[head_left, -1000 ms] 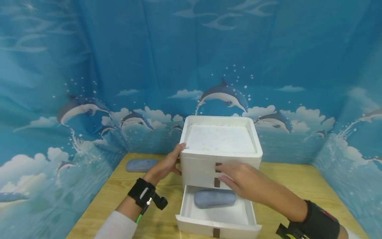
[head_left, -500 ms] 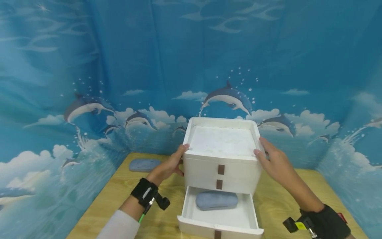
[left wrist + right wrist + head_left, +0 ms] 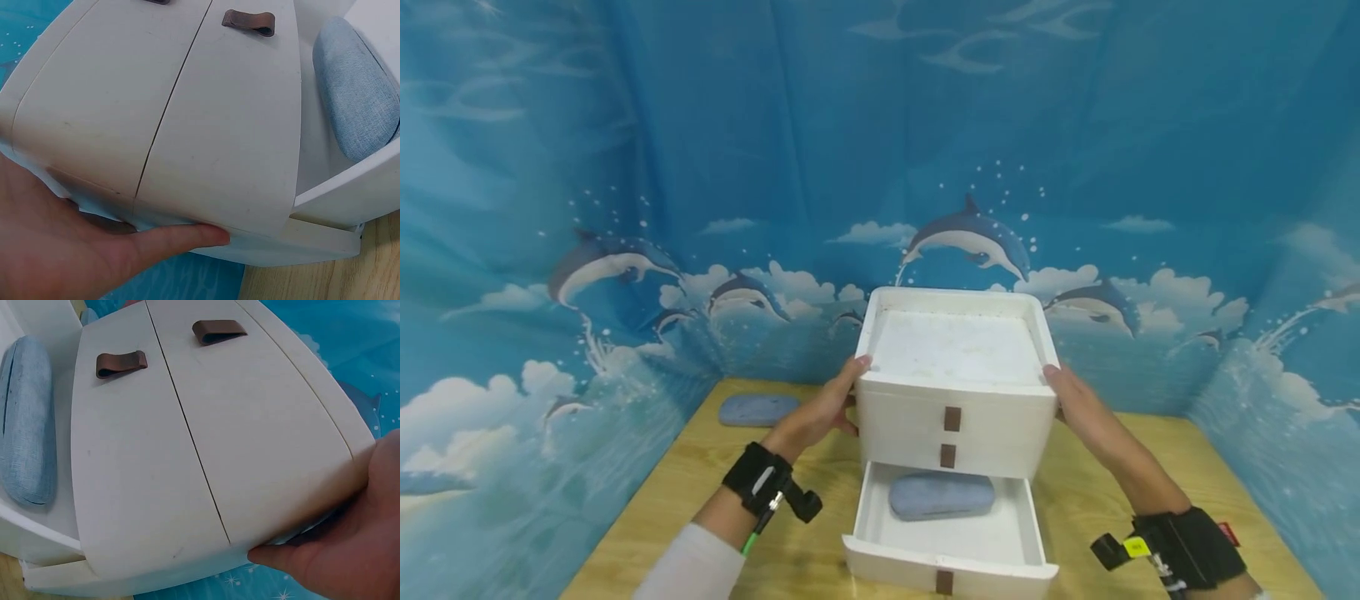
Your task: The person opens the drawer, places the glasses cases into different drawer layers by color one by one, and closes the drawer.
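A white drawer unit (image 3: pixel 906 429) stands on the wooden table, two upper drawers closed and the bottom drawer (image 3: pixel 1000 542) pulled out. Inside that drawer lies a blue fabric-covered glasses case (image 3: pixel 942 497). My left hand (image 3: pixel 816 417) holds the unit's left side near the top; its thumb (image 3: pixel 187 236) lies along the side in the left wrist view. On the opposite side, my right hand (image 3: pixel 1086 417) holds the upper right edge. Brown tab handles (image 3: pixel 220 331) show on the drawer fronts. Both hands' other fingers are largely hidden by the unit.
A second blue glasses case (image 3: pixel 758 409) lies on the table (image 3: pixel 662 517) at the back left. Behind and at both sides hangs a blue curtain (image 3: pixel 850 150) with printed dolphins. The unit's top is a shallow rimmed tray (image 3: pixel 958 346).
My right hand has left the upper drawers' handles and moved right to the unit's upper right side. The left hand has stayed on the left side. The bottom drawer remains out.
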`<move>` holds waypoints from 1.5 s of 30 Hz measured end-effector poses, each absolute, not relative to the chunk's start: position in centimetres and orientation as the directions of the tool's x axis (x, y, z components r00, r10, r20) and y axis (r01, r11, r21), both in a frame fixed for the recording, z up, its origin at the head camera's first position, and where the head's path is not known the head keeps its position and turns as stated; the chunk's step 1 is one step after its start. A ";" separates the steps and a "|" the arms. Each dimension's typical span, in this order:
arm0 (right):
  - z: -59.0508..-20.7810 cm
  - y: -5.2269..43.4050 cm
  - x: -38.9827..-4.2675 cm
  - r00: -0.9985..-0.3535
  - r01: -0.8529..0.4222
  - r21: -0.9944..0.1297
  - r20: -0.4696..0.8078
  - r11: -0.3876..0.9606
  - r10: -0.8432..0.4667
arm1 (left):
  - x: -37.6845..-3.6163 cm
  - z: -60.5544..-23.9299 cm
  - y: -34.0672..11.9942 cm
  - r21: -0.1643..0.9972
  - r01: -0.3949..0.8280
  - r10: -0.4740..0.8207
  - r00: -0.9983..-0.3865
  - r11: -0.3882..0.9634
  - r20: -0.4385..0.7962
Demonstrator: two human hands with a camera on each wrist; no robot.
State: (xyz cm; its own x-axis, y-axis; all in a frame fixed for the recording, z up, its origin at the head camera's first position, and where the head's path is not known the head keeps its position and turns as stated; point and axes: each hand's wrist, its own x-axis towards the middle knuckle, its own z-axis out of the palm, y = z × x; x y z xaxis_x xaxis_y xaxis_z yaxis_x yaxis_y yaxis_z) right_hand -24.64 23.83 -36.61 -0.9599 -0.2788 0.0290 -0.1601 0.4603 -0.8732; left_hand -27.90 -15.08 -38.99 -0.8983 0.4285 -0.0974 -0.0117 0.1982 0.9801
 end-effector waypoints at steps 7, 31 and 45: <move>-36.9 23.4 -24.7 -0.964 -0.176 -0.883 0.064 0.436 -0.259 | -27.9 -38.9 -15.3 0.982 -0.033 0.427 -0.898 0.187 -0.111; -37.2 23.2 -24.8 -0.965 -0.183 -0.898 0.088 0.399 -0.246 | -29.3 -39.4 -22.9 0.615 0.348 0.384 -0.920 0.708 0.078; -37.2 23.2 -24.7 -0.971 -0.164 -0.890 0.070 0.425 -0.229 | -31.9 -43.1 -27.5 0.224 0.391 0.372 -0.920 0.893 0.123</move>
State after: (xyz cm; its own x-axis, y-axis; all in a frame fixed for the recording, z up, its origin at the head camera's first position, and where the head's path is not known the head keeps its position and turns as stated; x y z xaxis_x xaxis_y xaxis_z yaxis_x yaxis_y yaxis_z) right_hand -24.72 23.19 -37.24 -0.9710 -0.2288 0.0696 -0.1640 0.4250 -0.8902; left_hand -31.93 -27.49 -43.07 -0.9201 0.3719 0.1228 0.3907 0.8929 0.2235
